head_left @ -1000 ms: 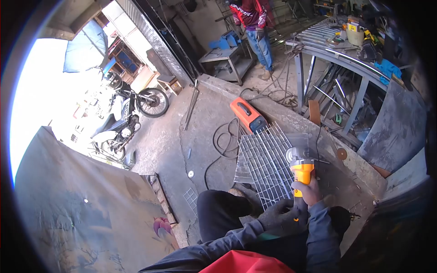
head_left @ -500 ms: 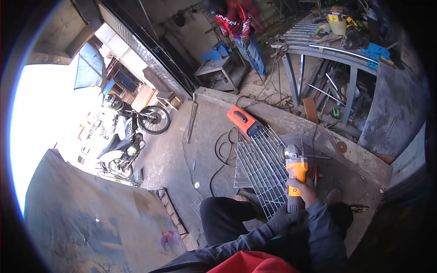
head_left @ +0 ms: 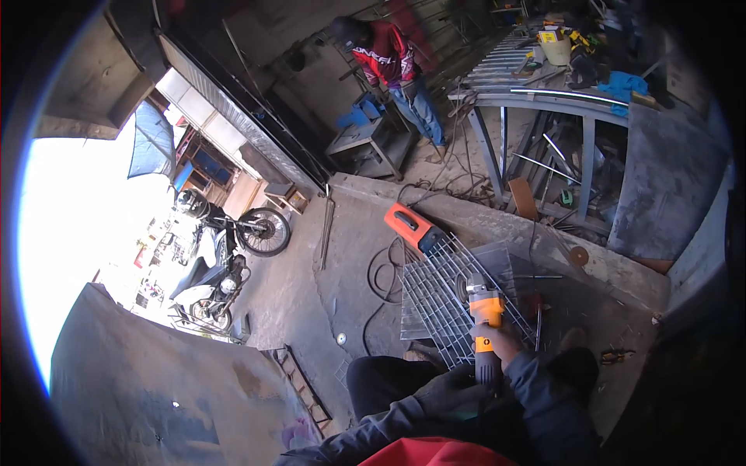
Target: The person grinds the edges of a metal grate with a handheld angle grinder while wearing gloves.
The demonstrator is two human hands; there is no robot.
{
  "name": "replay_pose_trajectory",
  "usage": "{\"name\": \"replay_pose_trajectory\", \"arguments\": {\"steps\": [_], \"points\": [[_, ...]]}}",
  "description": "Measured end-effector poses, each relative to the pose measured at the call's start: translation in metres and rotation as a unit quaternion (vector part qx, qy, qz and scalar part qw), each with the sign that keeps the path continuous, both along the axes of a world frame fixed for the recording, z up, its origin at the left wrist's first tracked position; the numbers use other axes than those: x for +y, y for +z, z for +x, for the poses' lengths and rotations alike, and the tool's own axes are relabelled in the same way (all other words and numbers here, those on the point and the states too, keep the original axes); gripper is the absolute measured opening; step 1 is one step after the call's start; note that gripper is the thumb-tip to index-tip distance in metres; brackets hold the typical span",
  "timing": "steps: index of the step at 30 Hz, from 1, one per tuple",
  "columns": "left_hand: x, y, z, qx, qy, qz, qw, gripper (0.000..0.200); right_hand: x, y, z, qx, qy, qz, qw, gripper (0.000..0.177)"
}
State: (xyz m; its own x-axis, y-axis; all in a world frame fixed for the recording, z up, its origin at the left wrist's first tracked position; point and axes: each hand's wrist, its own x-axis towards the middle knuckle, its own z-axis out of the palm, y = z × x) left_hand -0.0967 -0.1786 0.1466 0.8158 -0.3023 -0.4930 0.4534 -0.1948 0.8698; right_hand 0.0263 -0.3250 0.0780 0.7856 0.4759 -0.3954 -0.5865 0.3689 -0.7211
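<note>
An orange-yellow angle grinder [head_left: 487, 312] is over the lower right part of a metal wire grid [head_left: 439, 299], its disc end pointing up the frame. My right hand [head_left: 501, 342] is wrapped round the grinder's body. My left hand [head_left: 454, 388], dark and partly in shadow, lies by the grinder's rear end; its fingers are hard to make out. An orange and black machine [head_left: 409, 227] touches the grid's far end. Beneath the grid is a flat sheet, partly covered.
A person [head_left: 396, 70] in a red top stands at the back beside a small metal table [head_left: 361, 140]. A metal workbench [head_left: 544, 101] holds tools. A motorcycle [head_left: 214, 264] stands left. Cables, a disc [head_left: 341, 339] and pliers [head_left: 616, 356] lie on the floor.
The grinder and my right hand have shifted left and slightly down over the grid. My left hand has also moved left. The person at the back shows more fully as the view shifts.
</note>
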Motion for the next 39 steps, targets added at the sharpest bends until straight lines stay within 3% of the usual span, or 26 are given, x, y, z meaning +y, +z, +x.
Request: {"name": "replay_pose_trajectory", "arguments": {"steps": [2, 5, 10, 15, 22, 26, 28, 32, 34, 37, 39], "points": [[0.035, -0.011, -0.017, -0.116, -0.072, 0.188, 0.973, 0.056, 0.001, -0.005, 0.004, -0.016, -0.010, -0.001, 1.000, 0.034], [0.052, 0.019, -0.050, -0.100, 0.061, 0.192, 0.974, 0.047, 0.001, -0.016, 0.010, -0.062, -0.002, -0.008, 0.998, 0.045], [0.106, 0.051, -0.105, -0.119, 0.151, 0.255, 0.948, 0.036, -0.002, -0.006, 0.011, -0.062, -0.017, -0.025, 0.998, 0.043], [0.140, 0.078, -0.147, -0.113, 0.335, 0.232, 0.906, 0.024, -0.003, -0.012, 0.012, -0.062, -0.002, -0.018, 0.998, 0.042], [0.151, 0.083, -0.168, -0.051, 0.389, 0.249, 0.886, 0.025, 0.002, -0.020, 0.014, -0.093, 0.006, -0.039, 0.995, 0.035], [0.146, 0.078, -0.138, -0.174, 0.258, 0.341, 0.887, 0.024, -0.007, -0.002, 0.017, -0.003, 0.014, -0.030, 0.999, 0.029], [0.142, 0.078, -0.111, -0.161, 0.248, 0.329, 0.897, 0.029, -0.013, -0.008, 0.025, 0.052, 0.037, -0.007, 0.998, 0.030], [0.137, 0.063, -0.049, -0.168, 0.095, 0.415, 0.889, 0.036, -0.021, -0.009, 0.031, 0.084, 0.042, 0.011, 0.996, 0.034], [0.132, 0.053, -0.016, -0.194, 0.000, 0.414, 0.889, 0.040, -0.024, -0.004, 0.029, 0.026, 0.023, -0.028, 0.999, 0.033], [0.121, 0.019, 0.023, -0.170, 0.004, 0.391, 0.905, 0.041, -0.027, -0.017, 0.028, -0.034, 0.004, -0.094, 0.995, 0.035], [0.109, -0.005, 0.041, -0.116, 0.017, 0.262, 0.958, 0.043, -0.029, -0.017, 0.025, -0.052, 0.009, -0.115, 0.992, 0.038]]}}
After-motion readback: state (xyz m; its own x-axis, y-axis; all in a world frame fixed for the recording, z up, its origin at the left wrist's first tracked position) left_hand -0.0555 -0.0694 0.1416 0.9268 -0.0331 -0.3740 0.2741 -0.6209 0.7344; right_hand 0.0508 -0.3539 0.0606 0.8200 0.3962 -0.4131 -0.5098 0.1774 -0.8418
